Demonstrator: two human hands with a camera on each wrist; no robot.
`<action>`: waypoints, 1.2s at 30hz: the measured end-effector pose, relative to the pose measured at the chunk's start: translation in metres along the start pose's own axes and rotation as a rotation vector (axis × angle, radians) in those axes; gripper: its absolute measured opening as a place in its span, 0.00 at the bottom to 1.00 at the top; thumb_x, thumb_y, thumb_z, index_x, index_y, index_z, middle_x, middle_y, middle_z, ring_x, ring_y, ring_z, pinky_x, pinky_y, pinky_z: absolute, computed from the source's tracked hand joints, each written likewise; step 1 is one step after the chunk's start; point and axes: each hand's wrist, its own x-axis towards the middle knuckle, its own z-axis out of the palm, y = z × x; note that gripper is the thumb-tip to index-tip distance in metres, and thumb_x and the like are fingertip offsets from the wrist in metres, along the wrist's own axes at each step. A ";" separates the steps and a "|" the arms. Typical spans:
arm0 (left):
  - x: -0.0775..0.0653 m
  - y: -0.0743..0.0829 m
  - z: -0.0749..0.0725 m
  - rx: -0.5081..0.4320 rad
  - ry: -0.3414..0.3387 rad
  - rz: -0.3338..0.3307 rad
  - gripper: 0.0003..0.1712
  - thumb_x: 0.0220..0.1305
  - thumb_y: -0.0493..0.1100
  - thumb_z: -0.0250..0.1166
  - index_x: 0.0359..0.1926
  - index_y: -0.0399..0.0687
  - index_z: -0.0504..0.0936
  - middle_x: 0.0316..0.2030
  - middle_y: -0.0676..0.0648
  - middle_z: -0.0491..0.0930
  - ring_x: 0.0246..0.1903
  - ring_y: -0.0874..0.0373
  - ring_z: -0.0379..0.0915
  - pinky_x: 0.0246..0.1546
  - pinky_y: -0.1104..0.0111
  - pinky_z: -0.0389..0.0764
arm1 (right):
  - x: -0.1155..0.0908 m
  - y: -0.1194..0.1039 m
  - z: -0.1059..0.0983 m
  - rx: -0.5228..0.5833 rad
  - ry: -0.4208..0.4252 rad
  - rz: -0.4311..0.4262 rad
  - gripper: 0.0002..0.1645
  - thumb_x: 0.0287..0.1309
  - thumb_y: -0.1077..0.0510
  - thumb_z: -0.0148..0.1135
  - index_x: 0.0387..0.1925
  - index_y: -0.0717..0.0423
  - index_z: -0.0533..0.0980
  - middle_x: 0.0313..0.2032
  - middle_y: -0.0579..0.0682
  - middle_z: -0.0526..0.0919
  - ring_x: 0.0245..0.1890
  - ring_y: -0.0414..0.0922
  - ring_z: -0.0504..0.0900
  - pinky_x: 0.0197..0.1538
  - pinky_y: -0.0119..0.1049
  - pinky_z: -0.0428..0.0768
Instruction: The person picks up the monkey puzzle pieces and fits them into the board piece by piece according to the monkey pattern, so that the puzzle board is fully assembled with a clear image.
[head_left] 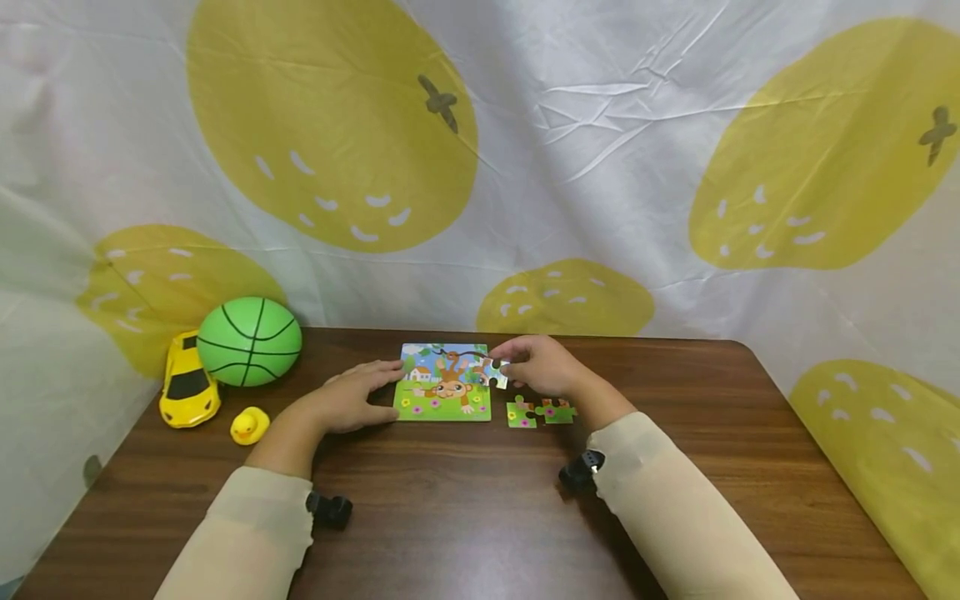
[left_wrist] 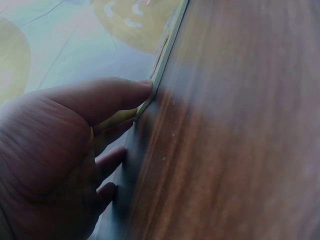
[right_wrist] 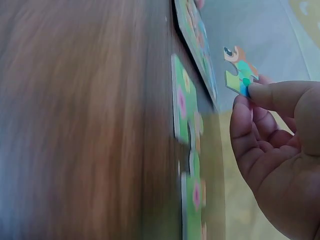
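A puzzle board (head_left: 438,410) with a monkey picture lies flat on the wooden table. My left hand (head_left: 360,396) rests at its left side, fingers fairly straight. In the left wrist view, the thumb (left_wrist: 135,92) touches the board's edge near a corner. Above the board's right edge, my right hand (head_left: 543,367) pinches a puzzle piece (right_wrist: 240,72) between thumb and fingers, held up off the table. Two loose pieces lie just right of the board: a green one with flowers (head_left: 521,413) and another (head_left: 557,412) beside it, partly near the right wrist.
At the left stand a green ball (head_left: 251,342), a yellow toy car (head_left: 189,383) and a small yellow rubber duck (head_left: 249,426). A white curtain (head_left: 585,183) with yellow fruit shapes hangs behind the brown table (head_left: 450,517).
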 end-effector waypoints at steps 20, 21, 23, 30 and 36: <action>0.002 -0.003 0.002 0.008 0.001 0.007 0.44 0.73 0.60 0.67 0.83 0.52 0.65 0.85 0.46 0.57 0.85 0.35 0.48 0.77 0.26 0.51 | 0.030 -0.019 0.024 -0.028 -0.044 -0.003 0.17 0.75 0.58 0.63 0.58 0.44 0.87 0.54 0.51 0.86 0.39 0.45 0.85 0.40 0.36 0.83; 0.002 -0.002 0.002 0.007 0.000 0.007 0.44 0.73 0.60 0.67 0.83 0.52 0.65 0.85 0.46 0.57 0.85 0.35 0.48 0.77 0.26 0.51 | 0.030 -0.019 0.025 -0.036 -0.044 -0.001 0.17 0.74 0.58 0.63 0.58 0.44 0.87 0.54 0.50 0.86 0.38 0.45 0.84 0.40 0.36 0.83; 0.002 -0.002 0.002 0.005 0.001 0.006 0.44 0.73 0.60 0.67 0.83 0.52 0.65 0.85 0.46 0.57 0.85 0.35 0.48 0.77 0.27 0.51 | 0.032 -0.019 0.026 -0.063 -0.041 0.001 0.16 0.74 0.58 0.64 0.57 0.44 0.88 0.55 0.49 0.88 0.39 0.45 0.83 0.40 0.36 0.81; 0.001 -0.001 0.001 0.005 0.001 0.006 0.44 0.72 0.59 0.68 0.82 0.51 0.66 0.85 0.46 0.58 0.85 0.35 0.48 0.77 0.27 0.52 | 0.035 -0.021 0.029 -0.145 -0.041 -0.007 0.16 0.73 0.58 0.65 0.57 0.45 0.88 0.58 0.49 0.89 0.44 0.45 0.81 0.43 0.38 0.78; 0.002 -0.001 0.001 0.006 0.001 0.010 0.44 0.72 0.59 0.67 0.82 0.51 0.66 0.85 0.46 0.58 0.85 0.35 0.48 0.77 0.26 0.52 | 0.038 -0.021 0.031 -0.179 -0.056 0.002 0.15 0.74 0.59 0.64 0.57 0.47 0.87 0.58 0.50 0.89 0.47 0.44 0.83 0.47 0.38 0.80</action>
